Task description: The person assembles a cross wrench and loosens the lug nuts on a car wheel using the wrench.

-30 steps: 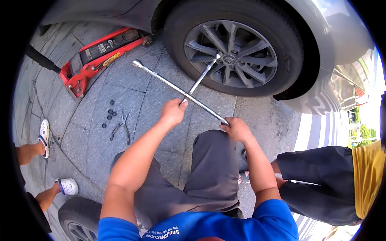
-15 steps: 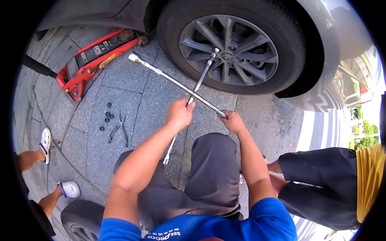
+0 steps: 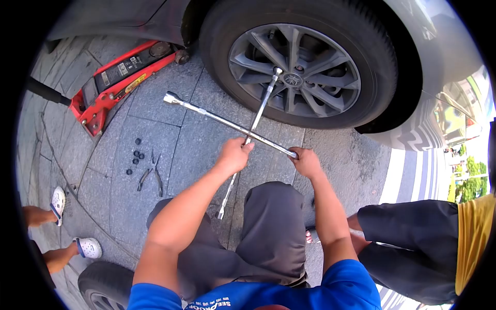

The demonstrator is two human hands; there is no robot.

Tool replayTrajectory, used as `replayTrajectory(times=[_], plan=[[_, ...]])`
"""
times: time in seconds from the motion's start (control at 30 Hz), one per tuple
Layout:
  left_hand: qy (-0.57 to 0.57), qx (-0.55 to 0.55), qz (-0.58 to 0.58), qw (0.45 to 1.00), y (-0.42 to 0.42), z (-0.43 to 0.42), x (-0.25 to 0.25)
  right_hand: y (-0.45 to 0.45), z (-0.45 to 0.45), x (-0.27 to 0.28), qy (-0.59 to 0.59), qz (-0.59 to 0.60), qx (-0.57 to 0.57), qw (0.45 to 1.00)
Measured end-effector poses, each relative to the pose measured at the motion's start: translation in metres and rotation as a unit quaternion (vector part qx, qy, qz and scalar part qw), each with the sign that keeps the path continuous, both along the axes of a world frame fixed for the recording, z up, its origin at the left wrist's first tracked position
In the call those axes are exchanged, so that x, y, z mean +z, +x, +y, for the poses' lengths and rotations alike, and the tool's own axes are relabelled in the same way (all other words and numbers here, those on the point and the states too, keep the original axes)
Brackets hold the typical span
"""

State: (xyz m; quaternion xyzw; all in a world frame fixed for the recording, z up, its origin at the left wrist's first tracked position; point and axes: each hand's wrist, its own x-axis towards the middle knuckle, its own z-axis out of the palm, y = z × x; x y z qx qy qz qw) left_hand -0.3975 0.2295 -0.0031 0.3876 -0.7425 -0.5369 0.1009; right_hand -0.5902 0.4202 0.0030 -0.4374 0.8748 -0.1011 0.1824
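A chrome four-way lug wrench (image 3: 217, 118) spans the space before the car wheel (image 3: 295, 77). One of its ends meets the wheel beside the hub cap. My left hand (image 3: 234, 156) is closed around the bar just below the crossing point. At the end of the arm on the right, my right hand (image 3: 307, 163) grips the same wrench. The arm on the left ends free over the paving, and the lowest end points toward my knees. Whether a lug nut sits inside the socket at the wheel is hidden.
Pliers (image 3: 151, 173) and several black caps (image 3: 136, 155) lie on the paving at left. A red floor jack (image 3: 119, 77) stands by the car. Behind me lies another wheel (image 3: 106, 284). People stand at right, in dark shorts (image 3: 408, 243), and left, in white clogs (image 3: 89, 247).
The wrench has turned a little counterclockwise: its left arm dropped, and the right end moved right and down with my right hand. The view has shifted slightly.
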Motion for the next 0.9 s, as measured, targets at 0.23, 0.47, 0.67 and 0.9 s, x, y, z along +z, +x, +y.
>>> replayTrajectory(times=[0.23, 0.47, 0.67, 0.9], plan=[[-0.073, 0.326, 0.098, 0.937, 0.043, -0.132, 0.022, -0.003, -0.01, -0.001, 0.062, 0.002, -0.012, 0.998], [-0.447, 0.328, -0.027, 0.832, 0.036, -0.174, 0.076, -0.017, -0.024, 0.001, 0.17, -0.039, 0.02, 0.984], [-0.266, 0.219, -0.224, 0.912, 0.017, -0.177, 0.098, -0.024, -0.03, -0.002, 0.213, -0.103, 0.042, 0.971], [-0.036, 0.223, -0.361, 0.905, 0.011, -0.192, 0.116, -0.023, -0.04, -0.008, 0.328, -0.081, 0.031, 0.941]])
